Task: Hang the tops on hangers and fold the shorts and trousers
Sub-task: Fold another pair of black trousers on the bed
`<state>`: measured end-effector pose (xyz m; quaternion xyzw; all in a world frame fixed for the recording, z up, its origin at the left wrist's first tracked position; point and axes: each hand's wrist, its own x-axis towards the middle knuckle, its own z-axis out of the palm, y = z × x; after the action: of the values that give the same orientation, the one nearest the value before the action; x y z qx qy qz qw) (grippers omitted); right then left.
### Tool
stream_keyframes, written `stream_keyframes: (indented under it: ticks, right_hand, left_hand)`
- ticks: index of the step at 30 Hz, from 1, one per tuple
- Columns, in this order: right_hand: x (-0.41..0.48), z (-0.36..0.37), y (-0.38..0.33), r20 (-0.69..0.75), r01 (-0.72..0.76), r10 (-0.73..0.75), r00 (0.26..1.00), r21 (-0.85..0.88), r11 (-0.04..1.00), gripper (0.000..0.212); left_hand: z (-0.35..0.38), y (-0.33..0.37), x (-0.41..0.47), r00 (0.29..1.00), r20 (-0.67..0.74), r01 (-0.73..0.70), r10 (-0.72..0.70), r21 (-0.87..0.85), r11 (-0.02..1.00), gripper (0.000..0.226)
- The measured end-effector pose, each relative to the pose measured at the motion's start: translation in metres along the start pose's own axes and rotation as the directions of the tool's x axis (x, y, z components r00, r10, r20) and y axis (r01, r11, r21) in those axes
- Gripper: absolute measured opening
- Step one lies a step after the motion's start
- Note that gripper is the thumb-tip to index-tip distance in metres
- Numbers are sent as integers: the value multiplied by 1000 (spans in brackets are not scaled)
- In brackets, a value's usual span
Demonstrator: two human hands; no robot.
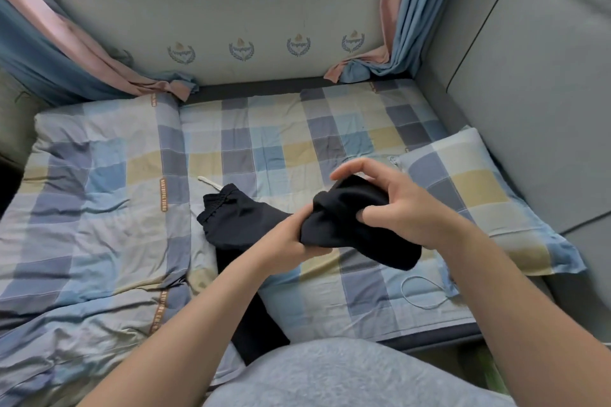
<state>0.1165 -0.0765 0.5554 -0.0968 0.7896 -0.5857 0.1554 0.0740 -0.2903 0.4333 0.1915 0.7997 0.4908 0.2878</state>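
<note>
Surface: bed sheet (281,148), checked in blue, grey and yellow. It bears everything in view.
- Left part: rumpled quilt (92,208) in the same check.
- Right edge: pillow (479,201), same check, lying flat against the grey padded side.
- Just in front of the pillow, on the sheet: a thin pale cord loop (426,294).
- Middle: black trousers (238,221), partly on the sheet and partly lifted.

Trousers: plain black, matte fabric. The gathered elastic waistband (218,201) lies on the sheet beside the quilt's edge. A white drawstring (208,182) pokes out past it. One leg runs along the sheet toward the person and passes under the left forearm. The other part is bunched and held above the sheet, with its loose end drooping on the right side.

Left hand (291,241): fingers curled round the bunched fabric from underneath, a firm grip.
Right hand (396,204): thumb and curled fingers pinch the top of the same bunch, with the index finger raised above it.

The hands are close together and only the fabric lies between them.
</note>
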Motion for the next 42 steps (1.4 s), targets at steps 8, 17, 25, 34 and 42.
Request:
stream_keyframes:
  ticks: [8, 17, 25, 34, 42]
  right_hand:
    - [30, -16, 14, -170, -62, 360, 917, 832, 552, 37]
    - [47, -3, 41, -119, -66, 343, 932, 874, 482, 50]
    - [37, 46, 70, 27, -292, 324, 946, 512, 808, 55]
    - [46, 98, 84, 126, -270, 245, 961, 249, 930, 48]
    - [55, 101, 115, -7, -356, 359, 933, 98, 929, 14]
  left_hand:
    - [4, -37, -13, 982, -48, 175, -181, -102, 979, 26]
    - [-12, 8, -32, 964, -173, 105, -204, -456, 884, 16]
    - [-46, 58, -39, 915, -313, -21, -256, -669, 743, 31]
    - [-65, 105, -34, 919, -251, -81, -303, -874, 479, 35]
    - [-73, 89, -21, 902, -222, -52, -371, -907, 418, 43]
